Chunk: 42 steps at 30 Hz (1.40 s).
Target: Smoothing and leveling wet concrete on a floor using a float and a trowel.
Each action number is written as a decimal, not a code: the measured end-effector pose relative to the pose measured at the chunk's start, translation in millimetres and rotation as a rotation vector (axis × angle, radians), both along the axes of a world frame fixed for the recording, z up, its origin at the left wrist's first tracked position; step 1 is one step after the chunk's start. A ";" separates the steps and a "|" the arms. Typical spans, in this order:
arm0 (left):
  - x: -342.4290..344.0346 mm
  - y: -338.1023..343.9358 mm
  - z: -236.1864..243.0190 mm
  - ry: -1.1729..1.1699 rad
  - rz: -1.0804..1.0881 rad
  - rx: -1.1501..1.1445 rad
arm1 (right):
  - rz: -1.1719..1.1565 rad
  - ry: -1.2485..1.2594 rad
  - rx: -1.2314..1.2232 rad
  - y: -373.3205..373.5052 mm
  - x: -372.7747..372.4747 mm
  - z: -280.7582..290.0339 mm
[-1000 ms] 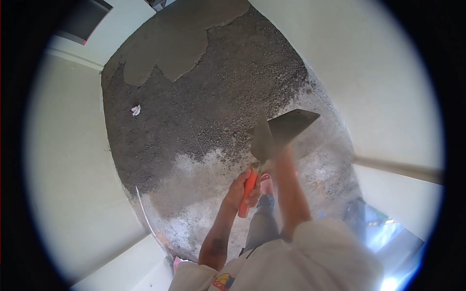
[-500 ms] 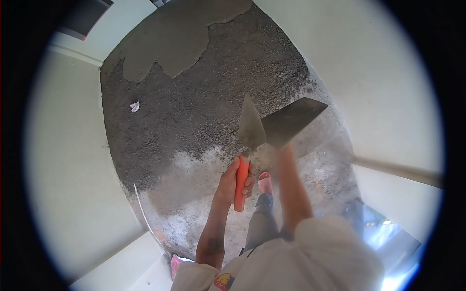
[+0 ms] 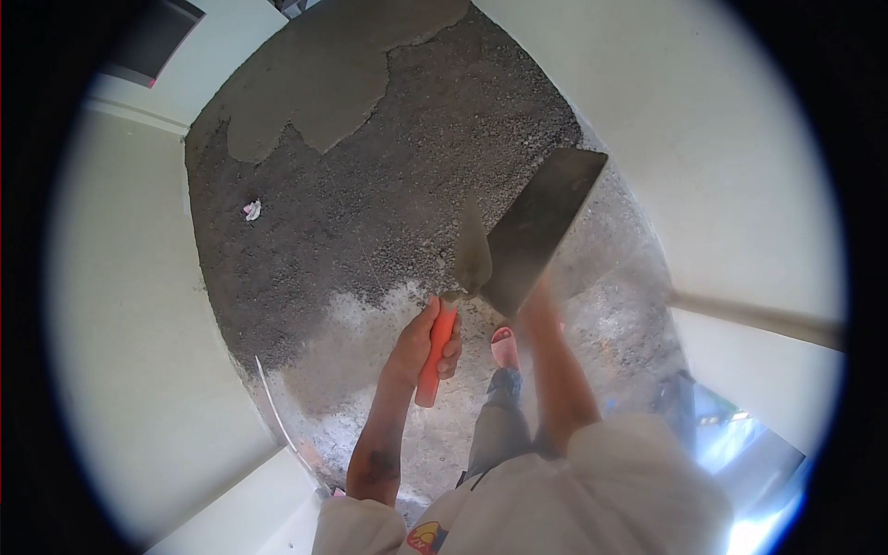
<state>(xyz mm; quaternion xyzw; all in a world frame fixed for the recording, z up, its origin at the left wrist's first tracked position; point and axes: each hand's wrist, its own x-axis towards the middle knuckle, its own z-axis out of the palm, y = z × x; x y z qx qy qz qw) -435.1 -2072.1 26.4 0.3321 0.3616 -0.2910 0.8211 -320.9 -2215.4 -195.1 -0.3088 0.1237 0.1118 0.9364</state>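
Observation:
My left hand (image 3: 416, 346) is closed around the orange handle of a pointed trowel (image 3: 474, 259), whose leaf-shaped blade points away from me. Just right of it, a broad rectangular plastering trowel (image 3: 552, 222) is held tilted by my right hand (image 3: 539, 298); its blade hides the handle and most of my fingers. The two blades overlap or touch near the pointed trowel's base; I cannot tell which. Beneath both tools lies dark, rough, gravelly mortar (image 3: 314, 236). Farther off, a smooth grey mortar layer (image 3: 319, 79) with a ragged edge covers the far floor.
Pale walls (image 3: 731, 176) stand close on both sides. A crumpled white and pink scrap (image 3: 252, 210) lies on the rough mortar. Near me is pale, stained concrete (image 3: 606, 370), with my foot in a pink sandal (image 3: 503, 348). A thin white strip (image 3: 267, 393) lies along the left wall.
The rectangular trowel has swung steeper, its far end now farther from me. My left hand has shifted slightly left, and the pointed trowel's handle leans more. Both trowels stay held.

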 end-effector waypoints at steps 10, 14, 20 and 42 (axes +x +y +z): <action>24.1 -5.3 -7.1 -0.016 -0.183 0.048 | 0.044 0.007 -0.022 -28.7 -28.4 2.4; 39.5 -8.4 -16.8 -0.005 -0.252 0.251 | 0.059 0.011 -0.048 -17.5 -28.8 3.4; 104.0 54.3 -34.7 -0.029 -0.177 0.541 | 0.149 0.006 -0.052 -36.8 -89.2 8.1; -114.0 -91.5 -86.6 -0.443 -0.472 1.682 | -0.253 0.065 -0.370 -20.0 26.2 37.1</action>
